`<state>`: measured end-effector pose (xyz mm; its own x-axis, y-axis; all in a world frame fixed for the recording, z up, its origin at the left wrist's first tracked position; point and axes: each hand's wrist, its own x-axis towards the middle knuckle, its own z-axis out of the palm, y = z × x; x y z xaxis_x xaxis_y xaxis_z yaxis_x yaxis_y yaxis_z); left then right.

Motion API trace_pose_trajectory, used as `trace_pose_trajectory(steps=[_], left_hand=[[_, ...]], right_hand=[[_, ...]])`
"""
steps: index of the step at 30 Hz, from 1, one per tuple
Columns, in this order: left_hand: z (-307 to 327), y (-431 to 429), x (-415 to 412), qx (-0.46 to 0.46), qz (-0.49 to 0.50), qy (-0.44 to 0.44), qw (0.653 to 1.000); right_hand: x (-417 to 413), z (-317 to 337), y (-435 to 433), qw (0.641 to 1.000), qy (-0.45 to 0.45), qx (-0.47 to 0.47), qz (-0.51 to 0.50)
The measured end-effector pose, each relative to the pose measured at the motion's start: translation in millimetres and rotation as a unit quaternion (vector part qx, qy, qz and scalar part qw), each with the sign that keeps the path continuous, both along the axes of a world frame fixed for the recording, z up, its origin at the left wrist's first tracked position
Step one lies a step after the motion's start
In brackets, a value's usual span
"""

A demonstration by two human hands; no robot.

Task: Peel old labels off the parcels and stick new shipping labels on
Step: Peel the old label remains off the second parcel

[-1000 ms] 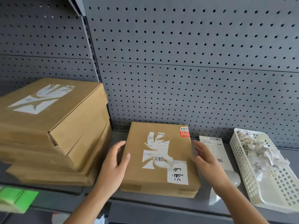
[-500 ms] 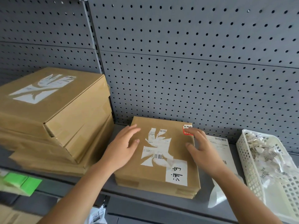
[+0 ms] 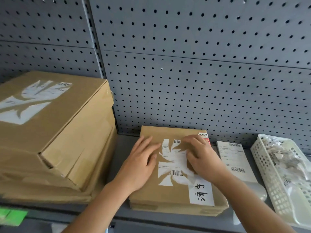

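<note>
Brown parcel (image 3: 168,195); torn white label (image 3: 175,157), black barcodes (image 3: 176,173); red sticker (image 3: 205,138) at its 1 o'clock corner; grey pegboard (image 3: 185,81) dotted black; white basket (image 3: 276,190) at 3 o'clock.

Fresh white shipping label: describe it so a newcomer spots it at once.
Find the grey metal shelf under the grey pegboard wall. Between the flat brown cardboard parcel and the white perforated plastic basket lies a white rectangular paper label. It alone is whole; the old label on the parcel is torn, the paper scraps in the basket shredded.
</note>
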<state>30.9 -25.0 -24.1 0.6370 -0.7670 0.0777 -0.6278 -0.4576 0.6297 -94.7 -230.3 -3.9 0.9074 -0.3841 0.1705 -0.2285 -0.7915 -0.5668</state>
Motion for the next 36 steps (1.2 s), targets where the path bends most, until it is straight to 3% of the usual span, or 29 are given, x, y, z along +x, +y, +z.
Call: trace_pose_trajectory(steps=[7, 22, 28, 32, 36], left_hand=[[2.3, 0.3, 0.4, 0.02, -0.006, -0.004, 1.0], [5.4, 0.9, -1.4, 0.014, 0.002, 0.006, 1.0], [3.2, 0.5, -0.1, 0.011, 0.004, 0.01, 1.0], [3.6, 0.4, -0.8, 0.016, 0.006, 0.015, 1.0], [3.2, 0.4, -0.6, 0.013, 0.005, 0.014, 1.0]], right_hand=[[25.3, -10.7, 8.6, 0.995, -0.053, -0.082, 0.0], [69.3, -12.6, 12.2, 0.992, -0.019, -0.119, 0.029], [66.0, -11.5, 9.2, 0.998, -0.045, -0.028, 0.022], [66.4, -15.2, 11.0, 0.995, -0.043, -0.081, 0.042], [64.2, -15.2, 7.9, 0.997, -0.062, -0.04, 0.039]])
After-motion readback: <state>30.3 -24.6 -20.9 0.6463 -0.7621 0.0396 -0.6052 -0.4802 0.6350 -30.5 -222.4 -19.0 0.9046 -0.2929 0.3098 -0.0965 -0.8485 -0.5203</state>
